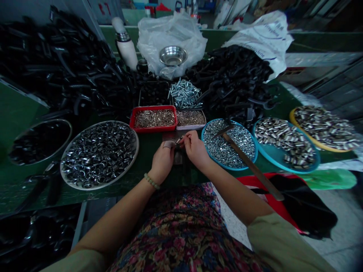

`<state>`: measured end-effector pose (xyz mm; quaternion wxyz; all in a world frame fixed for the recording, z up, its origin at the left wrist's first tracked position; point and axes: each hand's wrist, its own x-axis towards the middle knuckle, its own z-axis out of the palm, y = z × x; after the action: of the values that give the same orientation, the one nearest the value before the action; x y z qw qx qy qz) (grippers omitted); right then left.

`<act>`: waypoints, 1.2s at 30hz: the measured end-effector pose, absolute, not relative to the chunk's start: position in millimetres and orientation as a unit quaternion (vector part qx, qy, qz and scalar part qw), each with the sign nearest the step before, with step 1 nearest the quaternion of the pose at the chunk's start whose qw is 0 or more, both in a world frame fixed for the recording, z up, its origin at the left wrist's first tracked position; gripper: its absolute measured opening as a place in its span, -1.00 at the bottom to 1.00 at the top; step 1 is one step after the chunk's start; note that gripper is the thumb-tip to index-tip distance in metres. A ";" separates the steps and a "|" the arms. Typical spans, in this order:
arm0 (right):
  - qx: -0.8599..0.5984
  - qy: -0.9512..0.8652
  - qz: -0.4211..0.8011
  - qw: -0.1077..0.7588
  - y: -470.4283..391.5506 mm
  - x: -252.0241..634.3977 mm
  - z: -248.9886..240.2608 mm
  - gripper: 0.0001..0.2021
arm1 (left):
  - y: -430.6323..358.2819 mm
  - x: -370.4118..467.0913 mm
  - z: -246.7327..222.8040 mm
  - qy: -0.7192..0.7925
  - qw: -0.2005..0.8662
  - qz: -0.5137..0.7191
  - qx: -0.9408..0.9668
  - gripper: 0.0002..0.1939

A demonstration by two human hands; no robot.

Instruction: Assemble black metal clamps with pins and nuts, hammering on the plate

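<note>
My left hand point(163, 159) and my right hand point(195, 149) meet above a small metal block point(178, 158) at the middle of the bench. Both are closed in a pinch around a small shiny metal part point(178, 141), its exact kind too small to make out. Just beyond them sit a red tray point(153, 129) of thin metal pins and a white tray point(191, 127) of tiny rivet-like pieces. Beside my right hand stands a blue bowl point(208, 155) of small metal nuts, with a hammer point(249, 162) lying across it.
At left is a wide tray point(64, 175) of shiny rings, under a heap of black handles point(65, 68). Farther right, a second blue bowl point(273, 151) and a yellow bowl point(314, 141) hold metal sleeves. Silvery screws point(185, 93) and black parts point(235, 75) lie behind.
</note>
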<state>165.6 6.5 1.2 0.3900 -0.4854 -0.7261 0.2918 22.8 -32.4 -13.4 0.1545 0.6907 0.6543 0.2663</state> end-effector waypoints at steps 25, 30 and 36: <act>-0.497 -0.780 0.081 0.372 7.2 236.0 -7.4 -0.82 | -26.9 21.0 -2.1 0.636 0.133 0.203 0.733 -0.79; -0.562 -0.789 -0.030 0.247 -5.5 276.1 -21.5 -0.69 | -17.6 22.1 -1.4 0.598 0.104 0.174 0.775 -0.77; -0.478 -0.833 0.022 0.276 -0.4 257.1 -4.2 -0.76 | -16.4 22.6 -4.4 0.578 0.080 0.152 0.798 -0.79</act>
<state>257.1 -0.4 -4.2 0.2761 -0.4783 -0.8334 0.0216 22.6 -16.4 -4.4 0.0801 0.7976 0.5782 0.1517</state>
